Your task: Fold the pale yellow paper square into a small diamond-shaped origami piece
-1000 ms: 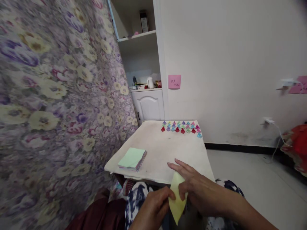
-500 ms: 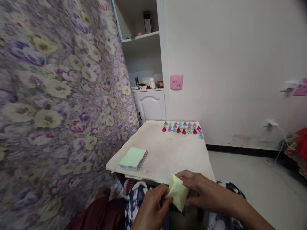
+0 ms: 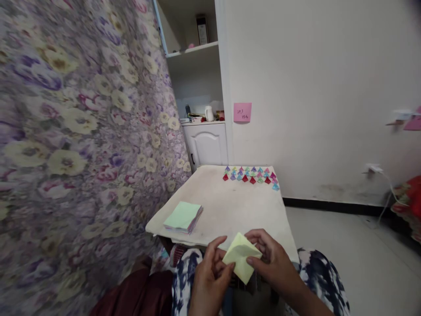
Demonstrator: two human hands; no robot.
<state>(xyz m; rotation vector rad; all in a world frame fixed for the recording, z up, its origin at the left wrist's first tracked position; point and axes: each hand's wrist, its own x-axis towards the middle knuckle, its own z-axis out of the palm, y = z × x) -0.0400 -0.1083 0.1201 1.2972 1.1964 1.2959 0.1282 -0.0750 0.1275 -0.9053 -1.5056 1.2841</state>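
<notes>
A pale yellow folded paper (image 3: 242, 259), diamond-shaped with a corner pointing toward me, is held up over my lap at the near edge of the table. My left hand (image 3: 212, 274) pinches its left corner, thumb in front and fingers behind. On the other side my right hand (image 3: 271, 259) grips the right corner, its thumb pressed on the front face. A stack of square paper (image 3: 183, 216), light green on top, lies at the table's left front. Small folded paper pieces (image 3: 252, 180) in several colours stand in rows along the far right edge.
The cream-covered table (image 3: 217, 193) stands before my knees. A floral curtain (image 3: 98, 145) hangs at the left, beside a white cabinet (image 3: 208, 142) with shelves. A pink note (image 3: 242, 113) is stuck to the wall. A cable (image 3: 389, 186) runs from a socket at the right.
The yellow paper has turned from a tilted, partly opened shape to a flatter diamond facing me. My right hand has shifted its thumb onto the front; my left hand has re-gripped the left corner.
</notes>
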